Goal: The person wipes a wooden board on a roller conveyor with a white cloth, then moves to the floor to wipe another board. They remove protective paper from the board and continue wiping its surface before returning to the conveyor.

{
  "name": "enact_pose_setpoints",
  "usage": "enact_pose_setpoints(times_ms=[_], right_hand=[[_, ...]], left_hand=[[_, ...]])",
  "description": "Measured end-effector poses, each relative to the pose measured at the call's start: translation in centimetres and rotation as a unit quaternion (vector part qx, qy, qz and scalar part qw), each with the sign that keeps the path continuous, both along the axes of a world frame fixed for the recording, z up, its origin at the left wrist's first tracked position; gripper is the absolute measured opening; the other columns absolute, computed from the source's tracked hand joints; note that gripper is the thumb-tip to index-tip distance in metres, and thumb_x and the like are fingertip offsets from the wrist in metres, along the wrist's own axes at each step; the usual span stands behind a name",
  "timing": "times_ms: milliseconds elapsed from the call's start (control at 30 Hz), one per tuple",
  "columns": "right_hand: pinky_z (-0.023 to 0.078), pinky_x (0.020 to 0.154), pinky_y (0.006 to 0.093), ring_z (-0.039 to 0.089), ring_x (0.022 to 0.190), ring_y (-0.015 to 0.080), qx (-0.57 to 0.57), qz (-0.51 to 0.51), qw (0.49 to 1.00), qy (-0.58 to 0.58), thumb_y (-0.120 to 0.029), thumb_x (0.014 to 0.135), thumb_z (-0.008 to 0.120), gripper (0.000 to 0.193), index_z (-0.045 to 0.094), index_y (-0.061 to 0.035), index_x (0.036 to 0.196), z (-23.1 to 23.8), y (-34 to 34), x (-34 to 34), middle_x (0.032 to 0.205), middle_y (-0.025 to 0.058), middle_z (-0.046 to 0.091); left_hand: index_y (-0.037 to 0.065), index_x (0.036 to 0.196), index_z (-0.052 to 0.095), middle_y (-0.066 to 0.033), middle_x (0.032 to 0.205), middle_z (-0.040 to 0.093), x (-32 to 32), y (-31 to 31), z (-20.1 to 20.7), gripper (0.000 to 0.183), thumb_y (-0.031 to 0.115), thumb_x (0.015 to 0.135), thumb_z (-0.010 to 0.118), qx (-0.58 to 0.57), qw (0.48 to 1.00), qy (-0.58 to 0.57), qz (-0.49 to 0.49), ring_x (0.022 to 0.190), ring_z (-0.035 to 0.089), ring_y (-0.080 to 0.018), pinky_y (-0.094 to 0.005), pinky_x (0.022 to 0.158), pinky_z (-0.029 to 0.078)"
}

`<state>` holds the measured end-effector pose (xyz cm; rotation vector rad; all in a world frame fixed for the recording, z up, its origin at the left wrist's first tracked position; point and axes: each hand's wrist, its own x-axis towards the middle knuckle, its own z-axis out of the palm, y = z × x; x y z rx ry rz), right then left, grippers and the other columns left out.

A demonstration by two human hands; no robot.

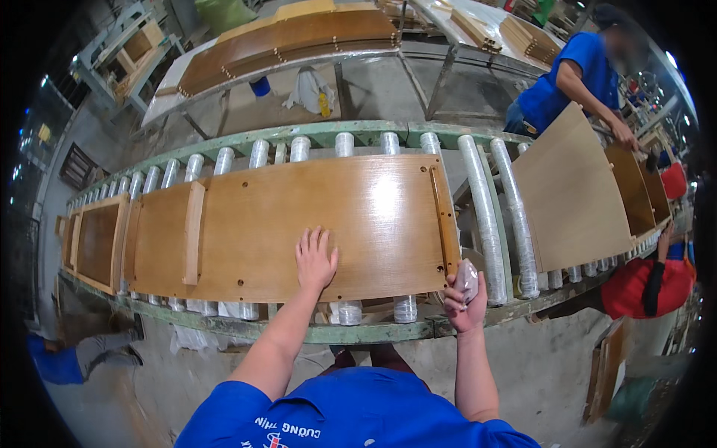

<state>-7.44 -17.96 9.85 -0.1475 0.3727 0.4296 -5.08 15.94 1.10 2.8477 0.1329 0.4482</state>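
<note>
A large varnished brown wood panel (pixel 299 216) lies flat on the roller conveyor before me. It has small dark holes near its edges. One light wood batten (pixel 195 233) crosses it on the left, and a narrow brown strip (pixel 444 216) runs along its right end. My left hand (pixel 317 261) rests on the panel near its front edge, fingers stretched out and holding nothing. Just off the front right corner, my right hand (pixel 469 306) is closed around a small pale plastic bag (pixel 467 280); its contents are too unclear to name.
Plastic-wrapped rollers (pixel 484 216) sit in a green conveyor frame (pixel 373 133). Framed panels (pixel 97 243) lie to the left, and an upright cabinet piece (pixel 567 194) stands at right. A worker in blue (pixel 567 82) leans over it; another wears red (pixel 650 287). Stacked panels (pixel 291 48) fill the far table.
</note>
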Motion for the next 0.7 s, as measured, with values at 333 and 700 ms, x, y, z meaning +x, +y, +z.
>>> enact_pose_setpoints(times_ms=[333,700], right_hand=[[0.028,0.037,0.0230,0.036,0.041,0.0103,0.021,0.027,0.998,-0.048,-0.051,0.095,0.034,0.053,0.046,-0.0132,0.130,-1.4,0.9,2.5,0.076,0.0083,0.048],[0.035,0.046,0.0251,0.043,0.059,0.0149,-0.042,0.179,0.983,0.012,-0.044,0.097,0.034,0.041,0.057,-0.0151,0.113,-3.3,12.1,2.3,0.081,0.0094,0.055]], left_hand=[[0.012,0.130,0.046,-0.0086,0.137,0.040,0.0,0.8,-0.4,0.050,0.037,0.087,0.051,-0.020,0.998,0.061,0.011,0.131,0.029,-0.0302,-0.0468,0.109,0.022],[0.012,0.134,0.043,-0.0085,0.141,0.037,-0.2,1.5,-1.0,0.052,0.039,0.090,0.044,-0.057,0.995,0.078,0.006,0.134,0.025,-0.0311,-0.0469,0.110,0.018]])
